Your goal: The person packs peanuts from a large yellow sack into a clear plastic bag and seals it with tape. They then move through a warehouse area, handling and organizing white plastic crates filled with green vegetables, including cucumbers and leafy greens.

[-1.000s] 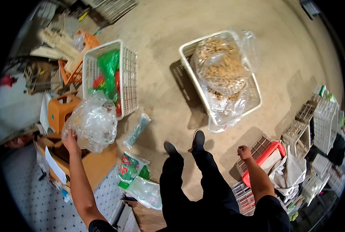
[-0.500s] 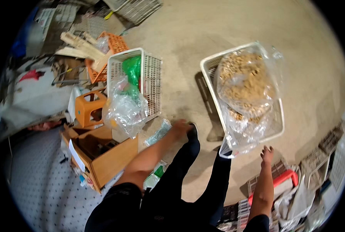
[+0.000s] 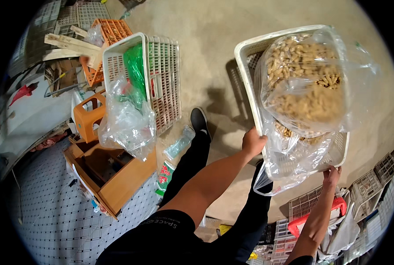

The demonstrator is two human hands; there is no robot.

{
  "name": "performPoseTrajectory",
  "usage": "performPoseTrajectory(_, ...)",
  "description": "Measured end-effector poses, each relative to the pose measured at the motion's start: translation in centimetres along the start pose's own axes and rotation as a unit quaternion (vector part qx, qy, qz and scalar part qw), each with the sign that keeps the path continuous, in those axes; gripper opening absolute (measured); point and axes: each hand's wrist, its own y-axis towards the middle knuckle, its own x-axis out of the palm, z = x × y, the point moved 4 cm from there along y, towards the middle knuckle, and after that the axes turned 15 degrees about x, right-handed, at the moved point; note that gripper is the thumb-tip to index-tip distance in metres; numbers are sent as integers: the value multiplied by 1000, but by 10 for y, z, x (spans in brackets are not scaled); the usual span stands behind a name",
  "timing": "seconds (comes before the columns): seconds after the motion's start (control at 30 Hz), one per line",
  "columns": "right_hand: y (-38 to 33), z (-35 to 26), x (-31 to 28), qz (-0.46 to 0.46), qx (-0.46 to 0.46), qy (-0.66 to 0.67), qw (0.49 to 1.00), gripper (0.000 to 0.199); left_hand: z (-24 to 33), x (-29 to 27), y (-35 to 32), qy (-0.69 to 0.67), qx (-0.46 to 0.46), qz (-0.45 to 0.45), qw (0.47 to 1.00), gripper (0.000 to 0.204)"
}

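Note:
A white plastic crate stands in front of me on the right, holding clear plastic bags full of what look like unshelled peanuts. Loose clear film from a bag hangs over its near left corner. My left hand is closed around the crate's left rim near that corner. At the near right, my right hand grips the near rim, its fingers curled over the edge and partly hidden.
A second white crate with a green bag and clear plastic stands left, beside an orange stool and wooden drawer. An orange crate lies behind. Stacked crates and a red-handled item sit near right.
My left hand has swung right from beside my leg onto the crate's left rim. My right hand has come onto the near rim. The whole view has shifted.

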Motion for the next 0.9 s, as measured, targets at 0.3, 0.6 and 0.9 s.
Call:
performPoseTrajectory(0.3,-83,87,77,19,30,-2,999,51,-40,-137,33,60,8,-11,998,28)
performPoseTrajectory(0.6,-185,67,308,-80,-70,-77,991,53,-75,-312,98,39,-29,132,990,24)
performPoseTrajectory(0.9,-260,61,520,-202,-168,-215,941,37,-4,-394,-50,166,223,175,945,47)
